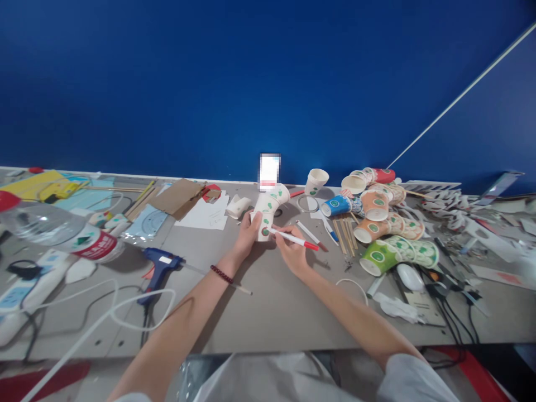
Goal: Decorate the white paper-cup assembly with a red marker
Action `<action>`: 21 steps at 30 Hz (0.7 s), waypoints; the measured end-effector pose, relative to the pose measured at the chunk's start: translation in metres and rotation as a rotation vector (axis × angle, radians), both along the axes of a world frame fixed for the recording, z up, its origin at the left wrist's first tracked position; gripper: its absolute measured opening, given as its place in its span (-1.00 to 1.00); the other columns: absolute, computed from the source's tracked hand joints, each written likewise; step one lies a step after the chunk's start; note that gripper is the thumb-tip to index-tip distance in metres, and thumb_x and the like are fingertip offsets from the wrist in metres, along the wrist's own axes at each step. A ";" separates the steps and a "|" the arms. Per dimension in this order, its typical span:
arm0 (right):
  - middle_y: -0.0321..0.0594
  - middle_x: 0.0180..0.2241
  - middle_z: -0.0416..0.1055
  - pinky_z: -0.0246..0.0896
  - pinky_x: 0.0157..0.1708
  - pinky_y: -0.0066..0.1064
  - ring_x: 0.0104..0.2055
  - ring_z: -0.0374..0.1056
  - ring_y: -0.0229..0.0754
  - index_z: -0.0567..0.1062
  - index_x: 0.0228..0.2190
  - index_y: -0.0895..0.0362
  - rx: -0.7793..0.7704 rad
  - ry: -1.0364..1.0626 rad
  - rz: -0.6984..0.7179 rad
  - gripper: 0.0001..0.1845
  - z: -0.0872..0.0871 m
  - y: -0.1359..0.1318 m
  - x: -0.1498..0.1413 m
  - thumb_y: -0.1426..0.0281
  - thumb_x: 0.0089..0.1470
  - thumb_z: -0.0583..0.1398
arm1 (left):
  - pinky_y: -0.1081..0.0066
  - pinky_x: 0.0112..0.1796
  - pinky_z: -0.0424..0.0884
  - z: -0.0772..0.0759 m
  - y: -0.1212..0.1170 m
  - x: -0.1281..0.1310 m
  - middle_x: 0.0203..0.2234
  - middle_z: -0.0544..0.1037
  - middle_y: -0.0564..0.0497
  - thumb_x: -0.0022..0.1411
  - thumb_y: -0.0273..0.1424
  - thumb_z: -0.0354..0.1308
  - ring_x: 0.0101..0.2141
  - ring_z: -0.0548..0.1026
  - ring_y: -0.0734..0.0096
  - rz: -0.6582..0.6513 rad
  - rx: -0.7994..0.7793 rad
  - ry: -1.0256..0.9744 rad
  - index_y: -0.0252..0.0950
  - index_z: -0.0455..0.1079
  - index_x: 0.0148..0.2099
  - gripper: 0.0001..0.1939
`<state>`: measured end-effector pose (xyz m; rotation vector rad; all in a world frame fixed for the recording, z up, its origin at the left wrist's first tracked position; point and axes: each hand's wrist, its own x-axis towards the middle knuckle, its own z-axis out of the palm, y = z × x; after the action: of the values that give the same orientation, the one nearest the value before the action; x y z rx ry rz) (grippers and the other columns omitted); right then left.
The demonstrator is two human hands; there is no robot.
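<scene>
My left hand (pixel 248 232) is wrapped round the side of a curved chain of white paper cups (pixel 267 207) with green prints, joined end to end. In my right hand (pixel 292 252) is a white marker (pixel 292 238) with a red end, pinched between the fingers. Its tip lies at the green print on the nearest cup; whether it touches cannot be made out. A white pen (pixel 307 231) lies just right of that hand. Behind the chain stands a blurred-out bright phone-like screen (pixel 269 169). A cut white cup piece (pixel 238 207) rests to the left.
To the right lie coloured cup chains, including a green one (pixel 379 258), wooden sticks (pixel 345 237) and a single white cup (pixel 317 181). On the left are a blue glue gun (pixel 161 266), a water bottle (pixel 62 228), a power strip (pixel 31 290), cardboard (pixel 178 198) and looping white cable.
</scene>
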<state>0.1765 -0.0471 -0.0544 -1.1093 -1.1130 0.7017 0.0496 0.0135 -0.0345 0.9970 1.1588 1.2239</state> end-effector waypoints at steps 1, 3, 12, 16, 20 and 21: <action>-0.09 -0.25 0.67 0.58 -0.14 -0.11 -0.16 0.63 0.04 0.48 -0.36 0.06 -0.002 0.008 0.001 -0.68 0.000 0.000 0.000 0.08 0.10 0.33 | 0.28 -0.13 0.49 0.000 0.000 0.000 -0.11 0.59 -0.15 0.26 -0.05 0.24 -0.14 0.56 0.21 0.002 -0.003 0.000 -0.27 0.39 0.01 -0.55; -0.09 -0.25 0.67 0.58 -0.15 -0.11 -0.15 0.63 0.05 0.48 -0.36 0.05 -0.004 0.018 0.001 -0.68 -0.001 0.000 0.000 0.08 0.10 0.34 | 0.29 -0.14 0.49 0.001 0.000 0.000 -0.10 0.59 -0.15 0.25 -0.05 0.25 -0.13 0.56 0.21 0.007 -0.017 0.012 -0.27 0.39 0.02 -0.55; -0.14 -0.27 0.67 0.59 -0.23 -0.15 -0.24 0.64 0.00 0.46 -0.37 0.05 -0.013 0.115 0.024 -0.64 -0.001 0.001 0.000 0.04 0.08 0.35 | 0.25 -0.14 0.51 0.003 -0.002 -0.001 -0.11 0.59 -0.17 0.26 -0.02 0.24 -0.12 0.56 0.17 0.000 0.000 0.022 -0.27 0.39 0.00 -0.54; -0.15 -0.30 0.67 0.59 -0.23 -0.15 -0.28 0.63 -0.02 0.45 -0.38 0.05 -0.037 0.171 0.018 -0.60 0.001 0.002 -0.001 0.00 0.04 0.36 | 0.25 -0.15 0.51 0.000 0.000 0.000 -0.14 0.60 -0.16 0.21 0.03 0.27 -0.14 0.57 0.16 0.012 0.004 0.001 -0.26 0.40 -0.04 -0.51; -0.14 -0.27 0.67 0.57 -0.18 -0.14 -0.22 0.62 0.00 0.48 -0.38 0.06 -0.040 0.136 0.027 -0.62 0.000 0.001 0.000 0.03 0.04 0.37 | 0.26 -0.18 0.51 -0.003 0.001 0.000 -0.16 0.60 -0.13 0.19 0.06 0.28 -0.18 0.58 0.19 0.006 -0.005 -0.014 -0.27 0.39 0.00 -0.45; -0.13 -0.26 0.67 0.56 -0.16 -0.13 -0.21 0.62 0.00 0.49 -0.38 0.06 -0.039 0.120 0.029 -0.63 -0.001 0.001 0.001 0.04 0.05 0.37 | 0.26 -0.18 0.51 -0.003 0.001 0.000 -0.15 0.60 -0.13 0.19 0.06 0.28 -0.18 0.58 0.19 0.008 -0.006 -0.010 -0.27 0.39 0.00 -0.44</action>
<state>0.1772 -0.0459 -0.0554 -1.0717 -1.0184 0.8052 0.0493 0.0148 -0.0380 0.9813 1.1595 1.2296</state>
